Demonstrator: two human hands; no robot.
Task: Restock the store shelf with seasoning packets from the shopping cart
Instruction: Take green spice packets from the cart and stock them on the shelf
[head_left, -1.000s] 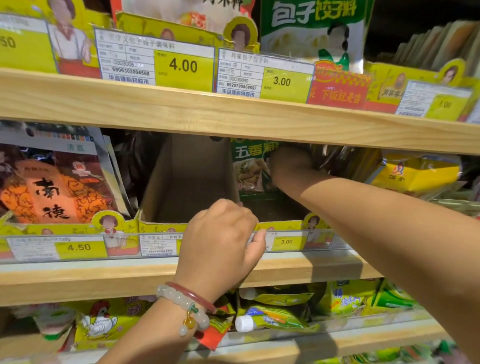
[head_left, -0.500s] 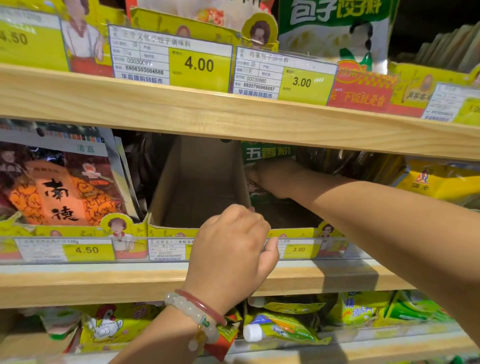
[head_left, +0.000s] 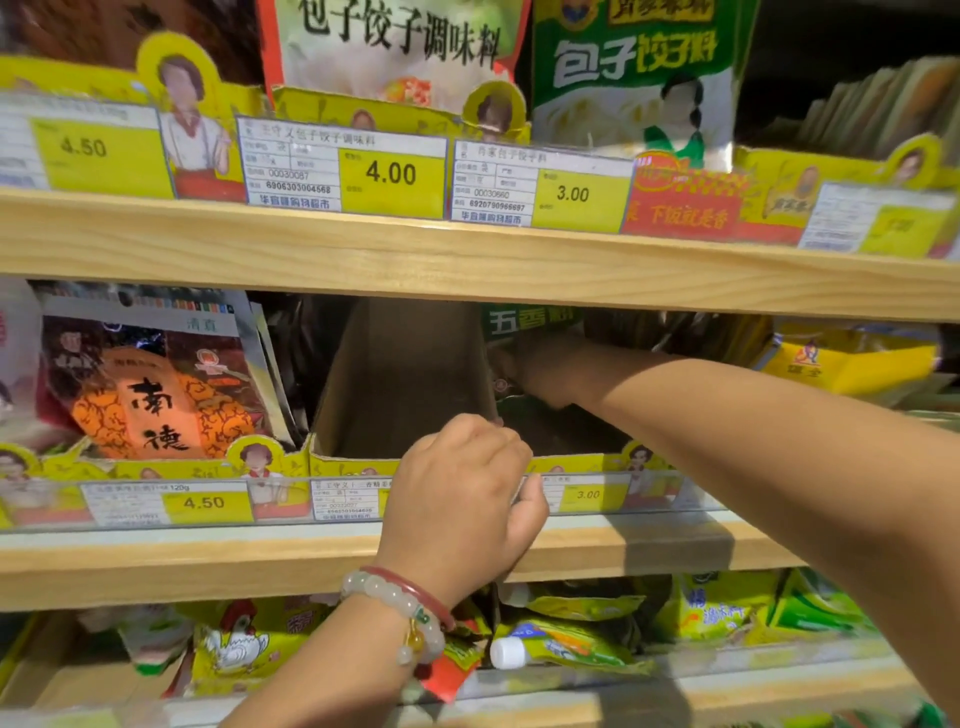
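Seasoning packet (head_left: 524, 332) – green, "五香粉" – gripped by right hand (head_left: 540, 366) above "3.00" tag (head_left: 587, 493)

Three shelves stacked: upper shelf (head_left: 467, 260), middle shelf (head_left: 208, 566), lower shelf (head_left: 675, 696). On the middle shelf, an open cardboard tray (head_left: 400, 379), packets with orange print (head_left: 156, 395) to its left, a green seasoning packet (head_left: 524, 325) just right of its wall. Right hand (head_left: 540, 366) deep inside, touching that packet. Left hand (head_left: 462, 499) in front, on the tray's front edge, over the price tags (head_left: 348, 499). Pouches (head_left: 566, 649) lying on the lower shelf.
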